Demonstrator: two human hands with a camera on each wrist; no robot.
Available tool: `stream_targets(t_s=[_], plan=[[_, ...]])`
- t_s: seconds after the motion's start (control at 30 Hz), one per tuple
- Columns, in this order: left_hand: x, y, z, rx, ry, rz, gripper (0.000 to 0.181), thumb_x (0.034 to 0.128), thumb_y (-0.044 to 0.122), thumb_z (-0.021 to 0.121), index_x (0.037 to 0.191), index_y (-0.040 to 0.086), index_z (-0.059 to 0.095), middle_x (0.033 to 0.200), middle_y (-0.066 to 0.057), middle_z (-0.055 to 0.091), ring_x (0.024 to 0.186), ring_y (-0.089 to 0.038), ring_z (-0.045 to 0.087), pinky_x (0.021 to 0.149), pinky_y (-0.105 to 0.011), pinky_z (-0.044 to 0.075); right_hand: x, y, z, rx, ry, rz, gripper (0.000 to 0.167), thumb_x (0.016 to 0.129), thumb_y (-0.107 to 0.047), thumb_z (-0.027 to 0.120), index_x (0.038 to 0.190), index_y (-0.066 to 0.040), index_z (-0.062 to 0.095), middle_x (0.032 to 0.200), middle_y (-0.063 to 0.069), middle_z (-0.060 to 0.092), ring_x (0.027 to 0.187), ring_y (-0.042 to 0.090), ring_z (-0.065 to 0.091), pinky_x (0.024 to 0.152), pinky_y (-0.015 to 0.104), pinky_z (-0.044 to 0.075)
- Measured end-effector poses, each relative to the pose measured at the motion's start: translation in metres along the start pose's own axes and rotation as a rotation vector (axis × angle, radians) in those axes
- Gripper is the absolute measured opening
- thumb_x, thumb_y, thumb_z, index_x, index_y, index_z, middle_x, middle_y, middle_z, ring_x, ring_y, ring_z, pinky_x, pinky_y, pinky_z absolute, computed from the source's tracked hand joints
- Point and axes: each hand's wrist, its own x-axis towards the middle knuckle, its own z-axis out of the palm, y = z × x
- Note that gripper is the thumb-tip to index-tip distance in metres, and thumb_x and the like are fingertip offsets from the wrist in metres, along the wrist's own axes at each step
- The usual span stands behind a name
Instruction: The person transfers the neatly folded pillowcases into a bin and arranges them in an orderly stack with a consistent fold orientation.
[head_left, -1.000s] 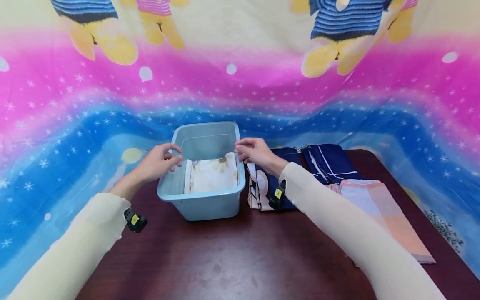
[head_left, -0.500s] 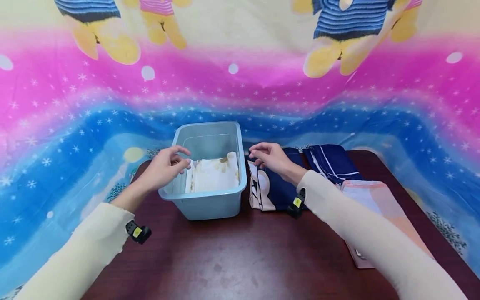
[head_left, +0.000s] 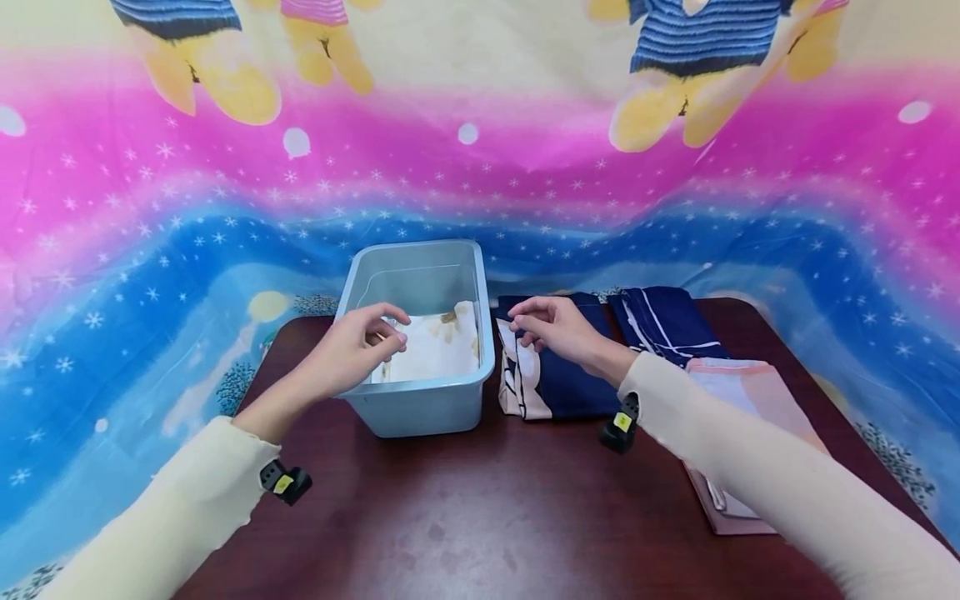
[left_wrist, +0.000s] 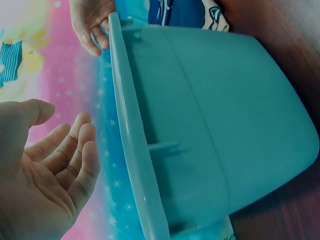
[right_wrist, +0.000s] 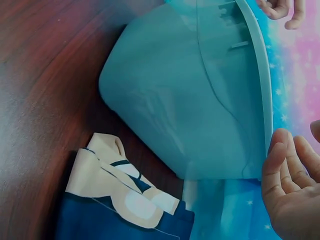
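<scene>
A light blue plastic bin [head_left: 420, 408] stands on the table, a folded white cloth with brown marks [head_left: 431, 350] lying inside it. My left hand [head_left: 360, 348] hovers over the bin's left side, fingers loosely bent and holding nothing; the left wrist view shows that hand [left_wrist: 55, 170] beside the bin's rim [left_wrist: 132, 135]. To the right of the bin, my right hand [head_left: 566, 333] is above a folded navy and beige cloth [head_left: 573, 383], also holding nothing. In the right wrist view its fingers [right_wrist: 280, 160] are near the rim.
A second folded navy cloth [head_left: 667, 325] lies at the back right. In front of it is a folded pink and white cloth [head_left: 757, 400], partly behind my right sleeve. A patterned curtain [head_left: 525, 167] hangs behind the dark red table [head_left: 450, 517].
My left hand has moved right, farther over the bin. My right hand has shifted right, away from the bin's rim to above the navy and beige cloth.
</scene>
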Motion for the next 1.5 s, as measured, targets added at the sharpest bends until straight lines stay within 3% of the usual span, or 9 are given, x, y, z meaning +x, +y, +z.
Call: stream_targets(t_s=[0.63, 0.9, 1.23, 1.5], plan=[[-0.013, 0.024, 0.028, -0.029, -0.078, 0.06, 0.024, 0.1013, 0.021, 0.06, 0.124, 0.015, 0.062, 0.103, -0.005, 0.076, 0.088, -0.016, 0.07, 0.079, -0.034, 0.055, -0.026, 0.008, -0.015, -0.018, -0.01, 0.001, 0.03, 0.106, -0.02, 0.053, 0.13, -0.005, 0.062, 0.112, 0.008, 0.071, 0.086, 0.017, 0.066, 0.076, 0.031, 0.056], [-0.019, 0.029, 0.036, -0.07, -0.114, 0.082, 0.022, 0.101, 0.022, 0.061, 0.122, 0.016, 0.063, 0.104, -0.007, 0.075, 0.091, -0.024, 0.071, 0.082, -0.034, 0.055, -0.033, 0.017, -0.018, 0.003, -0.011, 0.013, 0.032, 0.106, -0.021, 0.053, 0.131, -0.003, 0.061, 0.108, 0.002, 0.072, 0.088, 0.019, 0.068, 0.075, 0.03, 0.056], [-0.023, 0.035, 0.047, -0.067, -0.158, 0.103, 0.021, 0.1013, 0.02, 0.061, 0.122, 0.017, 0.063, 0.1, -0.001, 0.074, 0.085, -0.015, 0.066, 0.078, -0.033, 0.053, -0.045, 0.029, -0.022, 0.019, -0.033, 0.009, 0.033, 0.106, -0.02, 0.054, 0.13, 0.001, 0.06, 0.104, 0.0, 0.072, 0.085, 0.015, 0.068, 0.073, 0.027, 0.056], [-0.025, 0.037, 0.055, -0.08, -0.211, 0.098, 0.024, 0.1023, 0.022, 0.061, 0.126, 0.016, 0.061, 0.101, 0.001, 0.073, 0.087, -0.012, 0.064, 0.079, -0.032, 0.053, -0.051, 0.037, -0.028, -0.022, -0.028, 0.028, 0.032, 0.106, -0.023, 0.053, 0.13, -0.003, 0.062, 0.106, 0.001, 0.072, 0.085, 0.015, 0.067, 0.074, 0.031, 0.057]])
